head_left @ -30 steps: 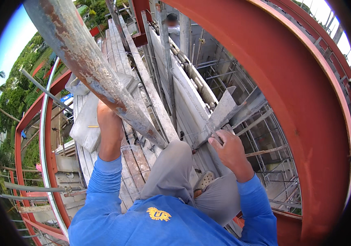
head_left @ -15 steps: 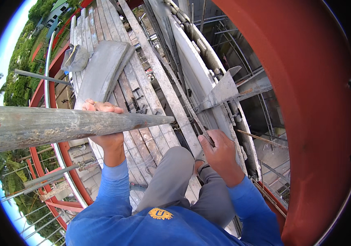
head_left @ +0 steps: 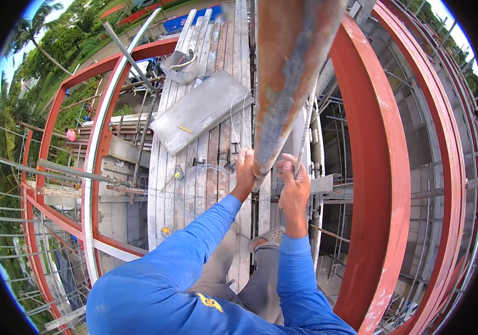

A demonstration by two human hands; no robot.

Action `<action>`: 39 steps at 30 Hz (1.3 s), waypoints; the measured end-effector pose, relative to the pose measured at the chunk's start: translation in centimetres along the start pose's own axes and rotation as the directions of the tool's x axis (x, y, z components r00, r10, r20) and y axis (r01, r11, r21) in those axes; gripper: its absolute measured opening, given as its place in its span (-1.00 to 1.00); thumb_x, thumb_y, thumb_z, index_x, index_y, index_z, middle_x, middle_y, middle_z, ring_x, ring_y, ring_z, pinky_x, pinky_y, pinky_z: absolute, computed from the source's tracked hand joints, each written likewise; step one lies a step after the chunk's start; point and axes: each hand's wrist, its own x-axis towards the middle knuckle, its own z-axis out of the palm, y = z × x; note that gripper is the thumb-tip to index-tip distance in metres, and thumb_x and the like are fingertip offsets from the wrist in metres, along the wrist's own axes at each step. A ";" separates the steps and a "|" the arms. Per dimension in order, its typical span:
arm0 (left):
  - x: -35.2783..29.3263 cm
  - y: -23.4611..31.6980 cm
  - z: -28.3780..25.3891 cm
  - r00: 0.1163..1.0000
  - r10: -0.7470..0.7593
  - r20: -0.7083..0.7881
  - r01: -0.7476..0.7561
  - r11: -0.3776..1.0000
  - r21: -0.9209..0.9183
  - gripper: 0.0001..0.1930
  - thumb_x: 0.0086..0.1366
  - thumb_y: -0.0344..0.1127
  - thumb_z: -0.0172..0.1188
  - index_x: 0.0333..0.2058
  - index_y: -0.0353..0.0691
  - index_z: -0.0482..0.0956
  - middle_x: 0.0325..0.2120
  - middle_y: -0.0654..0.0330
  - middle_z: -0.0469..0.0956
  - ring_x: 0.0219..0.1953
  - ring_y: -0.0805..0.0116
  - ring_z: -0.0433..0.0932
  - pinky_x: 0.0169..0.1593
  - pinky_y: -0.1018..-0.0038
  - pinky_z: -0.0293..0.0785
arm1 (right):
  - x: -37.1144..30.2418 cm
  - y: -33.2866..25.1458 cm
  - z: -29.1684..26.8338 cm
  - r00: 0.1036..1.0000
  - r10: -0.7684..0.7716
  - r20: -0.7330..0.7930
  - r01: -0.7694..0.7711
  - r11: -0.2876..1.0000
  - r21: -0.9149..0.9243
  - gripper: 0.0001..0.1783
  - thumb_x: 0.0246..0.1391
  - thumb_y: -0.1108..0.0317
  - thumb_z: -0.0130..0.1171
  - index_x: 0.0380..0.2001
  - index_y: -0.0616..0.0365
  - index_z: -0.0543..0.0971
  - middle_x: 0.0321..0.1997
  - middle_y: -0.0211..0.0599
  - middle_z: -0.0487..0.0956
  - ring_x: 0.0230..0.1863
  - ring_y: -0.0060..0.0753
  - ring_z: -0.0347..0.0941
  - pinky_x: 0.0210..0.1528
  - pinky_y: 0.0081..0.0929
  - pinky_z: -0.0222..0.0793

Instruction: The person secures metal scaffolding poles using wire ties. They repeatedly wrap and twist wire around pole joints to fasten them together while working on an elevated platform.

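A thick, rusty metal pole (head_left: 292,72) comes down from the upper edge, its lower end between my two hands. My left hand (head_left: 244,168) is closed just left of that end, fingertips pinched on a thin wire (head_left: 232,111) that loops upward. Whether this hand also touches the pole cannot be made out. To the right of the pole, my right hand (head_left: 294,187) is closed around a thin ribbed steel bar (head_left: 306,128), which slants up beside the pole. More thin wire (head_left: 208,166) lies in loops on the planks left of my hands.
I am over a plank walkway (head_left: 197,195). A grey slab (head_left: 200,111) lies across it, with a yellow pencil (head_left: 186,129) on top and a cut-open plastic container (head_left: 181,67) beyond. A tape measure (head_left: 165,231) sits at the left edge. Red steel beams (head_left: 370,167) flank both sides above drops.
The pole has swung from lying across the left to pointing upward ahead. My left hand has left the pole's underside for a wire by its end; my right hand still grips the bar.
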 end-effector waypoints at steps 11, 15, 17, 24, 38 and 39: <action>2.5 10.1 -7.4 0.975 0.189 -0.113 -0.103 0.845 0.525 -0.60 0.66 0.02 -0.06 -0.08 -0.25 0.47 -0.65 0.33 0.37 -0.60 0.51 0.36 -0.47 0.44 0.35 | 2.7 -11.8 6.6 0.992 0.072 0.101 -0.091 0.976 0.199 -0.50 0.50 -0.03 0.08 0.10 0.25 0.44 -0.26 -0.10 0.72 -0.21 -0.32 0.65 -0.07 -0.39 0.55; -0.6 21.9 -23.1 0.927 0.217 -0.304 -0.008 0.825 0.565 -0.59 0.65 0.01 -0.05 -0.10 -0.27 0.53 -0.55 0.22 0.40 -0.50 0.43 0.36 -0.39 0.36 0.32 | 2.8 -11.7 6.3 1.000 0.024 -0.012 -0.022 0.987 0.158 -0.57 0.52 0.01 0.08 0.04 0.20 0.44 -0.32 -0.17 0.73 -0.21 -0.40 0.64 -0.05 -0.41 0.53; -4.8 28.5 -32.3 0.899 0.323 -0.297 0.056 0.586 0.808 -0.62 0.63 -0.05 -0.01 -0.10 -0.30 0.55 -0.50 0.20 0.43 -0.48 0.38 0.38 -0.35 0.31 0.36 | 2.5 -11.8 6.2 0.997 0.073 -0.040 -0.065 0.984 0.164 -0.59 0.52 0.01 0.07 0.02 0.19 0.44 -0.33 -0.18 0.73 -0.24 -0.41 0.64 -0.05 -0.42 0.53; -22.2 47.3 -47.7 0.857 0.078 -0.509 0.446 0.381 0.810 -0.55 0.62 0.03 -0.04 -0.18 -0.30 0.55 -0.46 0.12 0.45 -0.39 0.26 0.42 -0.24 0.30 0.35 | 2.8 -11.5 5.8 0.982 0.191 -0.005 -0.185 0.958 0.217 -0.67 0.52 0.03 0.07 -0.04 0.09 0.50 -0.37 -0.28 0.70 -0.27 -0.45 0.63 -0.08 -0.40 0.56; 18.8 46.4 -26.8 0.983 -0.028 -0.181 0.165 0.557 0.814 -0.57 0.61 0.00 -0.05 -0.26 -0.27 0.51 -0.57 0.31 0.27 -0.54 0.49 0.24 -0.43 0.41 0.20 | 5.0 -16.6 8.6 0.884 0.456 -0.105 -0.408 0.861 0.302 -0.68 0.59 0.12 -0.07 -0.13 0.14 0.51 -0.48 -0.31 0.62 -0.24 -0.37 0.61 0.10 -0.29 0.48; 24.9 45.3 -23.9 0.995 -0.050 -0.089 0.102 0.545 0.833 -0.58 0.61 0.00 -0.07 -0.25 -0.26 0.51 -0.57 0.30 0.28 -0.54 0.48 0.25 -0.42 0.42 0.22 | 4.9 -16.8 9.2 0.846 0.502 -0.179 -0.447 0.852 0.273 -0.67 0.59 0.12 -0.06 -0.14 0.15 0.51 -0.50 -0.30 0.62 -0.27 -0.35 0.61 0.11 -0.28 0.48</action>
